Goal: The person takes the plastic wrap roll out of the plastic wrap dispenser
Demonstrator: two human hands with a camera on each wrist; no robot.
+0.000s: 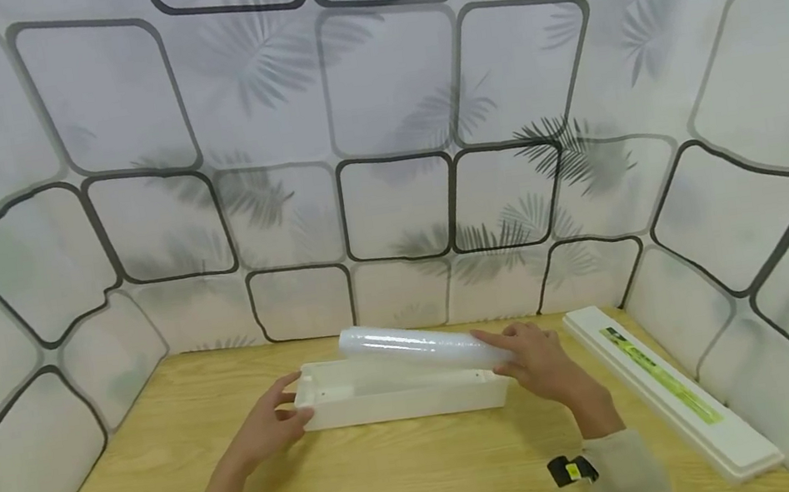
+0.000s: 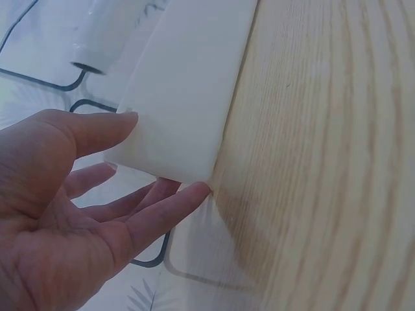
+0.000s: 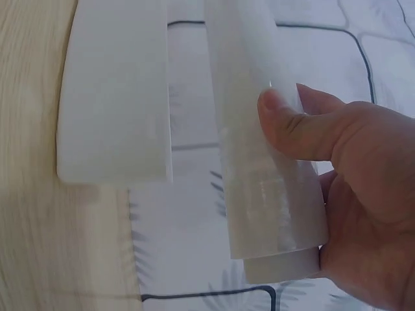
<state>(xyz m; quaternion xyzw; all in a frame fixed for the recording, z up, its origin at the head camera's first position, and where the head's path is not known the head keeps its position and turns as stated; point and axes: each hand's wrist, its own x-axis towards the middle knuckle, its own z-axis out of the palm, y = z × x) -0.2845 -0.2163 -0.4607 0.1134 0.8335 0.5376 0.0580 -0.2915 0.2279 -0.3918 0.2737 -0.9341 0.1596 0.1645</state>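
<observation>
A long white open box point(image 1: 401, 403) lies across the middle of the wooden table point(image 1: 397, 481). My left hand point(image 1: 283, 409) rests against the box's left end, thumb and straight fingers touching its corners; the left wrist view shows that hand point(image 2: 149, 217) at the box end point(image 2: 188, 84). My right hand point(image 1: 531, 354) grips the right end of a roll of clear film point(image 1: 416, 346), held slanted just above the box. In the right wrist view the thumb of my right hand point(image 3: 350, 155) presses on the roll point(image 3: 253, 142), beside the box point(image 3: 117, 97).
A long white lid point(image 1: 672, 388) with a green label lies on the table at the right, near the wall. Patterned walls close in the table at the back and on both sides. Bare wood lies in front of the box.
</observation>
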